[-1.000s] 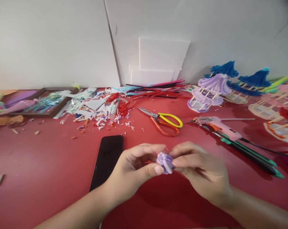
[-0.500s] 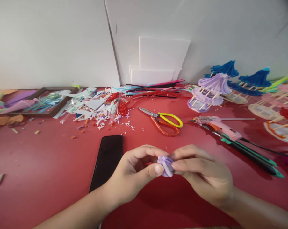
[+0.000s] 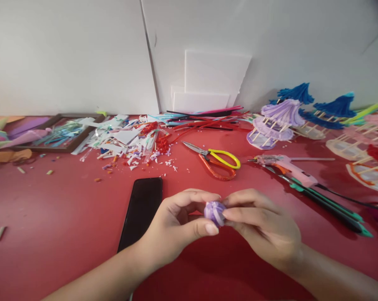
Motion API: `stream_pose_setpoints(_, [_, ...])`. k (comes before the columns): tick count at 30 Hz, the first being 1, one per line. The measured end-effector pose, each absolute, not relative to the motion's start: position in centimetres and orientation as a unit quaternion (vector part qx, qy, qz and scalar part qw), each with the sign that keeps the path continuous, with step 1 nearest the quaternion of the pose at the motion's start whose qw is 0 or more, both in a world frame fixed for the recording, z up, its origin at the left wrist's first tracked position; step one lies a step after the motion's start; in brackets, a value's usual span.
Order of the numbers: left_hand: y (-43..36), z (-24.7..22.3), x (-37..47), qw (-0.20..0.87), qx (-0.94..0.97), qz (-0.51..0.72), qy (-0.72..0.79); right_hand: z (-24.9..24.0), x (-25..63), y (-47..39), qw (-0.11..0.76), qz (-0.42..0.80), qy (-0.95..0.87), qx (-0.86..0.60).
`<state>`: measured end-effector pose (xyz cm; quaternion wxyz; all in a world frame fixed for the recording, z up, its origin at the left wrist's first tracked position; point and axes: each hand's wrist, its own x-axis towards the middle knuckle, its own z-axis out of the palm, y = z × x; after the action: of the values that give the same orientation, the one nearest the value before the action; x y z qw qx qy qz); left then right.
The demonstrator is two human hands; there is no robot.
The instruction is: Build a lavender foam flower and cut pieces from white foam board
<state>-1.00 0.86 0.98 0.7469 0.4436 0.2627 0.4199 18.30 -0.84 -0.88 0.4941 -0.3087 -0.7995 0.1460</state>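
Observation:
Between my two hands is a small purple and lilac ball [image 3: 214, 213], its fuzzy strips swirled like pipe cleaner. My left hand [image 3: 179, 228] curves around its left side, thumb below and forefinger above, closed on it. From the right, the fingertips of my right hand [image 3: 264, 225] pinch the ball, hiding its right edge. Left of my left hand lies a black phone [image 3: 141, 211], partly covered by my wrist. Scissors [image 3: 218, 161] with one yellow and one red handle rest beyond the ball.
A pink glue gun [image 3: 291, 167] and a green-black utility knife [image 3: 327, 205] lie at right. Behind them stand small pipe-cleaner pavilions [image 3: 272, 123] on sticks. White scraps [image 3: 123, 140], a brown frame [image 3: 72, 144] and pipe cleaners [image 3: 204, 119] lie along the wall, with white boards [image 3: 217, 73] leaning there.
The ball has turned between my fingers and shifted slightly up and left. My left thumb has slid to its underside. Both hands still hold it.

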Motion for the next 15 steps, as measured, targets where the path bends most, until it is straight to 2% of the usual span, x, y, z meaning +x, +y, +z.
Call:
stream_pose_setpoints(9, [0.7, 0.5, -1.1, 0.705, 0.468, 0.418, 0.329, -0.2, 18.4, -0.9, 0.513, 0.162, -0.769, -0.346])
stream_pose_setpoints(15, [1.1, -0.8, -1.0, 0.660, 0.505, 0.346, 0.435, 0.0, 18.0, 1.7, 0.522, 0.128, -0.724, -0.432])
